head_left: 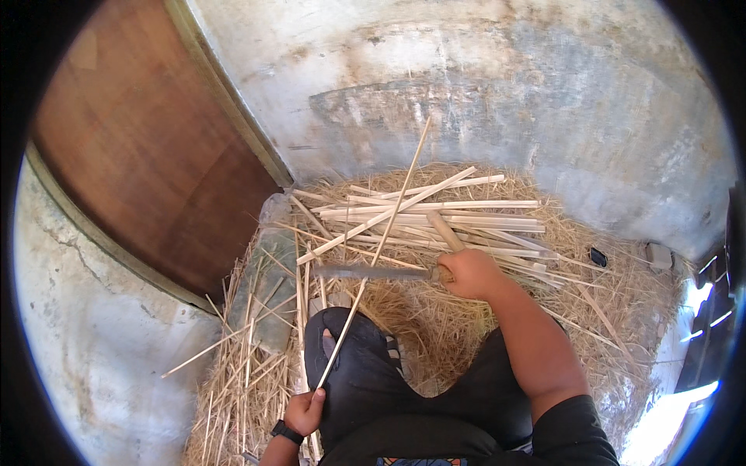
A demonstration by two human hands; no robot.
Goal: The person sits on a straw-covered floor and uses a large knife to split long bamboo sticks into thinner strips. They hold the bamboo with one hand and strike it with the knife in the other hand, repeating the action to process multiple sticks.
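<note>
Low at the left, my left hand (304, 412), with a dark watch on its wrist, is closed round the near end of a long thin bamboo strip (386, 224). The strip slants up and away past my left knee. My right hand (471, 274) grips a knife (381, 272) whose long dark blade points left and crosses the strip. Whether the edge touches the strip I cannot tell. A thick wooden piece (446, 231) juts out above my right hand; its link to the knife is unclear.
Split bamboo strips (497, 205) lie piled beyond my knees on straw-like shavings (420, 342). A greenish plastic sack (275, 307) and a brown door (148, 147) are at the left. A stained wall (482, 85) rises behind. A small black object (597, 257) lies at the right.
</note>
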